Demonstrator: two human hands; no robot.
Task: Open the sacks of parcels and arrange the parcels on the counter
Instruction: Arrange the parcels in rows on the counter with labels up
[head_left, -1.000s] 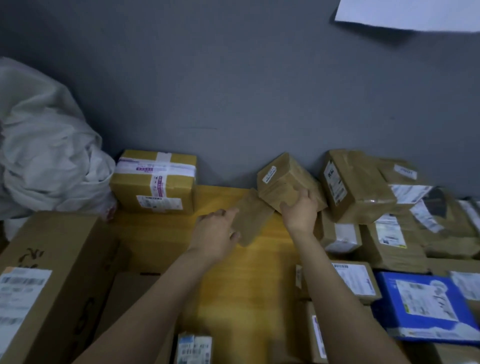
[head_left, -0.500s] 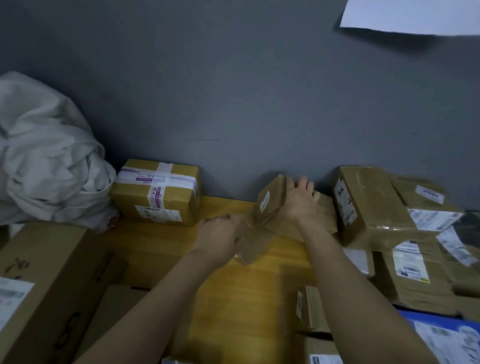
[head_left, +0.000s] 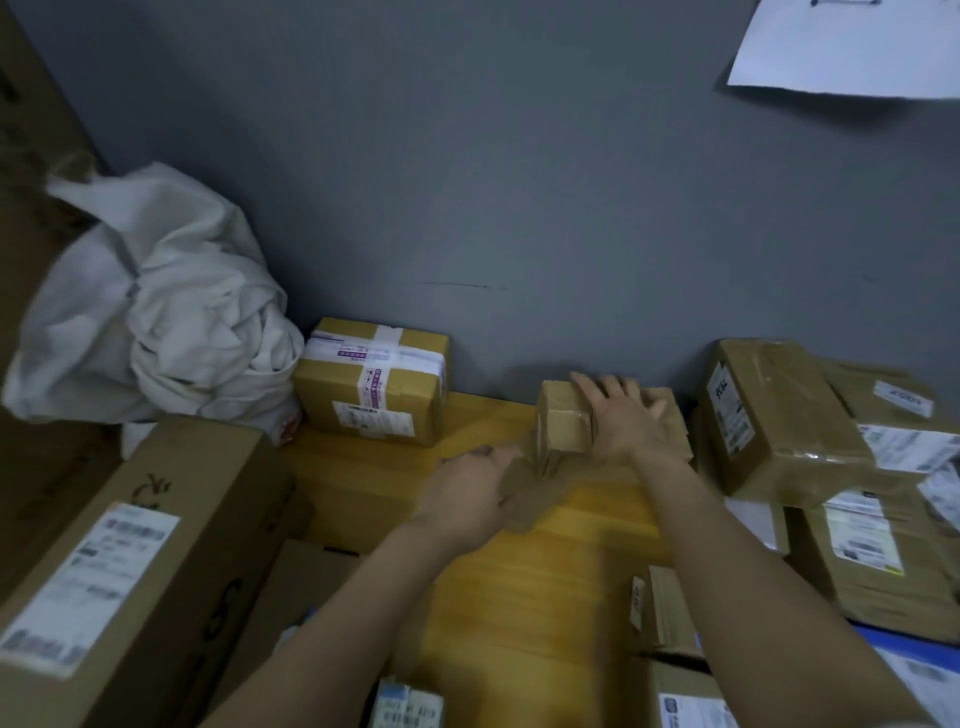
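From the head camera, your right hand (head_left: 621, 423) lay flat with its fingers spread on the small brown box (head_left: 563, 423), pressing rather than gripping; the box sat at the back of the counter (head_left: 571, 561), close to the wall (head_left: 519, 208) and just beside the leaning parcel (head_left: 774, 415) of the right-hand pile. Your left hand (head_left: 470, 493) was blurred, but its fingers looked curled round the edge of a flat brown packet (head_left: 527, 501), whose far end touched the box's near side.

The risk, as I judge it, was twofold. If you drew the packet out sharply, it could drag or tip the box, since only a flat palm steadied it; and if you shoved the box further right, it could nudge the tilted pile into sliding.

Against a second before, the box had come down; then it was tilted in your right hand above the counter, and now it rested low by the wall. The taped box (head_left: 371, 384) and the white sack (head_left: 156, 312) lay as they had.
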